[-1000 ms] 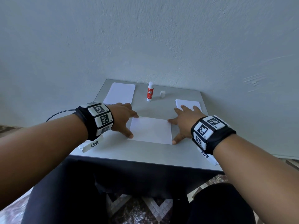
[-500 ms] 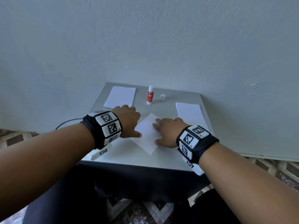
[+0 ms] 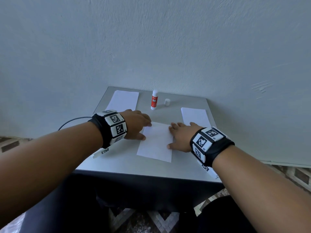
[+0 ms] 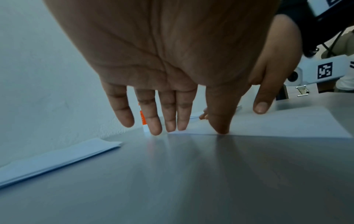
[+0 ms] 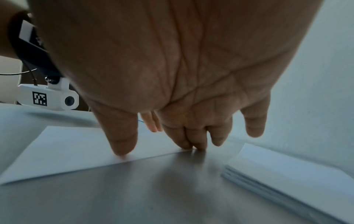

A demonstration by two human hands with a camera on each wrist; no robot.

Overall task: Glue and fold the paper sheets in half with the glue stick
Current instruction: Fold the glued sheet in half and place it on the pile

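A white paper sheet is seen lying flat on the grey worktop, its long side running from twelve to six o'clock in the head view. It is flanked by both hands. The left hand is placed at the sheet's nine o'clock edge, fingers straight and relaxed, with the thumb tip pressed on the paper's border and nothing grasped. The right hand is laid at the three o'clock edge, likewise released; its thumb rests on the sheet and two fingertips touch the far corner (no pinch can be made out in the right wrist view).

The glue stick, red and white, stands upright at twelve o'clock from the sheet, well apart from it, near the wall. Its small white cap is set just beside it, at its three o'clock. A stack of flat paper is found at ten o'clock of the sheet, behind the left hand, and a second, thicker pile at two o'clock, behind the right hand. Marker-covered bands are worn on both wrists.
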